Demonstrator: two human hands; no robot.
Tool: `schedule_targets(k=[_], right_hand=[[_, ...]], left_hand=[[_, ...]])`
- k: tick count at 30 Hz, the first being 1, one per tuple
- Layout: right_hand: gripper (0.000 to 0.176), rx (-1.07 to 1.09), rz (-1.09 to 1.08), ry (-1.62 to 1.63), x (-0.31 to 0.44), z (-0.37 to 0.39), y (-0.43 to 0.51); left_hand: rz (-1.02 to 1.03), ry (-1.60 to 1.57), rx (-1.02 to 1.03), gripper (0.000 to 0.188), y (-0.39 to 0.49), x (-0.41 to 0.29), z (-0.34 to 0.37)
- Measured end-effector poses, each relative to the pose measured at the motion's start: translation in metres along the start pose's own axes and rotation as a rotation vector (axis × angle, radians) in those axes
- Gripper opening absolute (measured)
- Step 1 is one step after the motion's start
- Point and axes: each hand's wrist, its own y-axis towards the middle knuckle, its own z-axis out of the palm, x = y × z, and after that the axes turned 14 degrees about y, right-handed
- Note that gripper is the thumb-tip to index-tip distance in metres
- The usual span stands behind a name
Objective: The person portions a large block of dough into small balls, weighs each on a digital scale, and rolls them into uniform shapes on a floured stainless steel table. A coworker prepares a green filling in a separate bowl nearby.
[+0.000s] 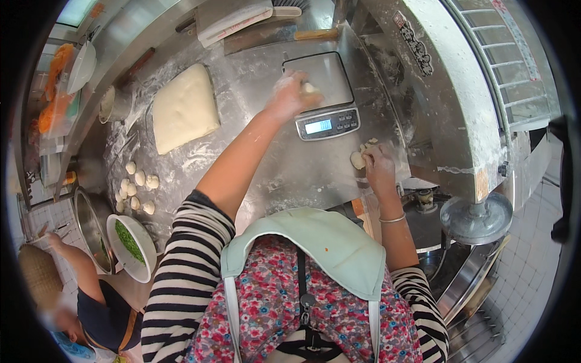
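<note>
My left hand (292, 93), dusted with flour and slightly blurred, is at the left edge of the digital kitchen scale's (331, 75) plate with a small piece of dough (309, 88) in its fingers. The scale's lit display shows zero. At the right, my right hand (376, 159) has its fingers on a lump of dough (358, 160) on the steel table, with small scraps beside it. A large slab of dough (185, 106) lies on the floured surface at the left. Several small dough balls (131, 189) are grouped nearer the table's left front.
A cleaver (261, 37) with a wooden handle lies at the back beside a dustpan (236, 20). A white bowl of chopped greens (132, 249) and a steel basin (93, 229) stand at lower left, near another person (102, 301). A large machine (454, 90) borders the right side.
</note>
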Motion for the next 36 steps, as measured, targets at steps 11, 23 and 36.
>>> schedule_targets(k=[11, 23, 36], right_hand=[[0.016, -0.073, 0.011, 0.101, 0.01, -0.008, 0.041], [0.038, 0.167, -0.137, 0.097, 0.068, 0.04, 0.141], [0.033, 0.637, -0.291, 0.127, 0.179, 0.164, 0.106]], left_hand=[[-0.345, -0.24, -0.005, 0.037, -0.177, 0.117, -0.03], [-0.788, -0.467, -0.129, 0.033, -0.348, 0.162, -0.038], [-0.924, -1.108, -0.411, 0.044, -0.377, 0.166, -0.046]])
